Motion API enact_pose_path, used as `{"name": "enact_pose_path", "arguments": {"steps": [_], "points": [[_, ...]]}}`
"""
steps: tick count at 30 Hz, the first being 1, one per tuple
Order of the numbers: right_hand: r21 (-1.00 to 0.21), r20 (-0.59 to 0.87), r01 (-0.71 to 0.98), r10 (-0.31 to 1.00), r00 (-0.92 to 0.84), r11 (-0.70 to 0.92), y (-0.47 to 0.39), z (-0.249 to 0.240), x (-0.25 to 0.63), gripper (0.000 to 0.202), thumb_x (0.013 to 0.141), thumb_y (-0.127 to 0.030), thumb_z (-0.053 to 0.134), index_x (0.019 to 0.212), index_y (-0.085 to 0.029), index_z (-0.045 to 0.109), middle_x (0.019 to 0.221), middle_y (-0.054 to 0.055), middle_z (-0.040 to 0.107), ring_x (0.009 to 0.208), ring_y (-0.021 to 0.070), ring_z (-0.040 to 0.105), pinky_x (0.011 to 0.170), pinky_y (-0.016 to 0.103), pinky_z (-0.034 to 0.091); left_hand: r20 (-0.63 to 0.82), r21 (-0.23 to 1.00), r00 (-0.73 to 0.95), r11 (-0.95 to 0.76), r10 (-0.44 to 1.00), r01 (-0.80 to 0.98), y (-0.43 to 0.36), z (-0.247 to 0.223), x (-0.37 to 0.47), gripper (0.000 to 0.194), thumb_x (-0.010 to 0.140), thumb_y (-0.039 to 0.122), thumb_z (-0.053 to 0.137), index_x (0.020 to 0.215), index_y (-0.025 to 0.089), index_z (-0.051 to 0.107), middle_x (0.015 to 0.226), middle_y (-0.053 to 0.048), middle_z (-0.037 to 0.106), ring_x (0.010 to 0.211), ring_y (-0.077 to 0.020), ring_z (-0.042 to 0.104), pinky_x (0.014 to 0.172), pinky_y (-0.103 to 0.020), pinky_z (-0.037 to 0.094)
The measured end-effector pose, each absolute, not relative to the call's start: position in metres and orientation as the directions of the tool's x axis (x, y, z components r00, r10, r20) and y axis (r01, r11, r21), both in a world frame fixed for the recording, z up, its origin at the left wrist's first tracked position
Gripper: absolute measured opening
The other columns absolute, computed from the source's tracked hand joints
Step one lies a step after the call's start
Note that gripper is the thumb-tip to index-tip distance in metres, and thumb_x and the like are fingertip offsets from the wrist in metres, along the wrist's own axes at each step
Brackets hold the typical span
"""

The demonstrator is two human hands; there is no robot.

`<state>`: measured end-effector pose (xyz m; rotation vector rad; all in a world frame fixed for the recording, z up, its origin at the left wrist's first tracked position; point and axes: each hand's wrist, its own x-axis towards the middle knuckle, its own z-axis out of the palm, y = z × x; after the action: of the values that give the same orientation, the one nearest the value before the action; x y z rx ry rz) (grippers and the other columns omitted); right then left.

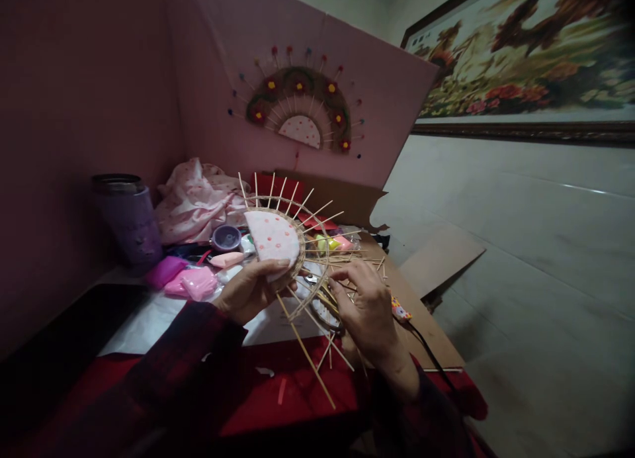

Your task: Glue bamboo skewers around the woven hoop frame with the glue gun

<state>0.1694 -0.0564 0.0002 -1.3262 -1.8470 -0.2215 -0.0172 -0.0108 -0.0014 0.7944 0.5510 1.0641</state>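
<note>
The left hand point(255, 287) pinches the dotted half-disc point(272, 236) of the frame above the red-covered bench point(238, 395), apparently leaving sticks point(281, 193) and outer ring point(327, 253) unobstructed. The right hand point(367, 306) curls beside the ring; what it pinches, if anything, cannot be told. A similar fan point(313, 82) faces both from the upright board point(387, 114).

Your left hand point(248, 291), between seven and eight o'clock, grips with the thumb laid on top toward three and the fingers curled beneath. Your right hand point(366, 306), at five, bends its fingers toward ten, thumb near the index; its hold is unclear. Dark sleeves point(183, 345) cover both forearms, leaving the right wrist point(401, 373) bare.
</note>
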Motion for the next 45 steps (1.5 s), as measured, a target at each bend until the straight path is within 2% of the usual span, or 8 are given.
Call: {"name": "enact_pose_path", "arguments": {"steps": [7, 10, 16, 23, 30, 37, 41, 45], "points": [[-0.329, 0.689, 0.850, 0.720, -0.081, 0.411, -0.058, 0.002, 0.166, 0.008, 0.080, -0.012, 0.055, 0.078, -0.020, 0.058, 0.082, 0.003, 0.059, 0.083, 0.0197, 0.050, 0.074, 0.032, 0.038, -0.088, 0.722, 0.487, 0.392, 0.869, -0.570, -0.008, -0.004, -0.018, 0.019, 0.079, 0.019, 0.053, 0.090, 0.009, 0.066, 0.079, -0.011, 0.072, 0.074, -0.0233, 0.067, 0.073, -0.040, 0.053], [-0.345, 0.679, 0.843, 0.730, -0.080, 0.414, -0.060, 0.002, 0.164, 0.008, 0.080, -0.012, 0.054, 0.078, -0.020, 0.057, 0.082, 0.003, 0.058, 0.083, 0.0196, 0.050, 0.074, 0.032, 0.038, -0.083, 0.698, 0.509, 0.415, 0.857, -0.584, -0.009, -0.003, -0.020, 0.017, 0.078, 0.014, 0.054, 0.090, 0.011, 0.065, 0.080, -0.009, 0.072, 0.075, -0.0239, 0.066, 0.076, -0.044, 0.052], [-0.358, 0.674, 0.834, 0.734, -0.080, 0.419, -0.061, 0.003, 0.162, 0.009, 0.080, -0.012, 0.055, 0.078, -0.020, 0.057, 0.082, 0.003, 0.059, 0.082, 0.0190, 0.051, 0.073, 0.031, 0.038, -0.026, 0.690, 0.545, 0.409, 0.838, -0.597, -0.009, -0.005, -0.021, 0.017, 0.076, 0.007, 0.053, 0.087, 0.011, 0.065, 0.075, -0.007, 0.069, 0.071, -0.0188, 0.064, 0.077, -0.041, 0.052], [-0.352, 0.677, 0.840, 0.732, -0.077, 0.414, -0.057, 0.001, 0.165, 0.016, 0.079, -0.005, 0.052, 0.080, -0.020, 0.059, 0.082, 0.003, 0.060, 0.082, 0.0191, 0.052, 0.073, 0.031, 0.039, 0.006, 0.701, 0.625, 0.442, 0.781, -0.560, -0.009, -0.005, -0.021, 0.019, 0.079, 0.012, 0.051, 0.092, 0.012, 0.064, 0.088, -0.011, 0.070, 0.088, -0.0276, 0.065, 0.075, -0.044, 0.051], [-0.311, 0.649, 0.877, 0.756, -0.087, 0.367, -0.056, 0.007, 0.170, 0.017, 0.078, -0.006, 0.054, 0.080, -0.021, 0.063, 0.085, 0.003, 0.060, 0.084, 0.0195, 0.052, 0.073, 0.031, 0.039, 0.023, 0.731, 0.638, 0.422, 0.769, -0.536, -0.008, -0.007, -0.020, 0.019, 0.079, 0.014, 0.051, 0.093, 0.012, 0.063, 0.087, -0.011, 0.070, 0.087, -0.0281, 0.065, 0.072, -0.043, 0.051], [-0.305, 0.633, 0.876, 0.767, -0.105, 0.373, -0.056, 0.008, 0.171, 0.015, 0.080, -0.006, 0.048, 0.078, -0.019, 0.056, 0.083, 0.005, 0.058, 0.083, 0.0203, 0.050, 0.073, 0.033, 0.038, -0.027, 0.738, 0.606, 0.425, 0.795, -0.525, -0.012, -0.004, -0.019, 0.019, 0.079, 0.014, 0.051, 0.092, 0.014, 0.064, 0.086, -0.011, 0.070, 0.087, -0.0276, 0.065, 0.070, -0.040, 0.051], [-0.302, 0.639, 0.849, 0.753, -0.158, 0.434, -0.054, 0.008, 0.175, 0.015, 0.082, -0.007, 0.045, 0.078, -0.019, 0.051, 0.083, 0.005, 0.057, 0.081, 0.0194, 0.049, 0.072, 0.032, 0.037, -0.032, 0.736, 0.591, 0.419, 0.806, -0.532, -0.011, -0.002, -0.020, 0.016, 0.078, 0.014, 0.053, 0.090, 0.013, 0.063, 0.085, -0.011, 0.070, 0.086, -0.0271, 0.066, 0.070, -0.039, 0.051], [-0.207, 0.612, 0.844, 0.738, -0.283, 0.495, -0.054, 0.013, 0.186, 0.014, 0.082, -0.007, 0.045, 0.085, -0.018, 0.053, 0.087, 0.005, 0.055, 0.084, 0.0194, 0.047, 0.074, 0.032, 0.036, -0.049, 0.737, 0.588, 0.426, 0.807, -0.524, -0.009, 0.000, -0.021, 0.015, 0.078, 0.014, 0.052, 0.088, 0.011, 0.063, 0.083, -0.012, 0.070, 0.085, -0.0266, 0.066, 0.070, -0.037, 0.051]]}}
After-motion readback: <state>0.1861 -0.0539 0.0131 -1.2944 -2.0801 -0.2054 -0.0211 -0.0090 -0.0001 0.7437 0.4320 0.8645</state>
